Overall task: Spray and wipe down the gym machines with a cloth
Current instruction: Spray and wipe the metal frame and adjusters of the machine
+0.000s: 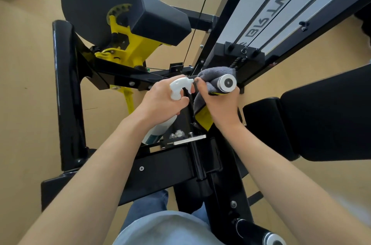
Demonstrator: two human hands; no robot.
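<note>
Head view, looking down at two bare arms over a black and yellow gym machine [140, 48]. The right hand [220, 104] curls its fingers around a grey cloth [212, 80] wrapped on a handle with a chrome end cap [227, 83]. The left hand [160, 100] grips a white spray bottle [178, 88], nozzle pointing at the cloth. Judging from this, wiping is under way on the handle; the pads [325, 120], frame and second handle [261, 232] look yet to do. Bars and a cable crowd close ahead; open floor [26, 64] lies left.
</note>
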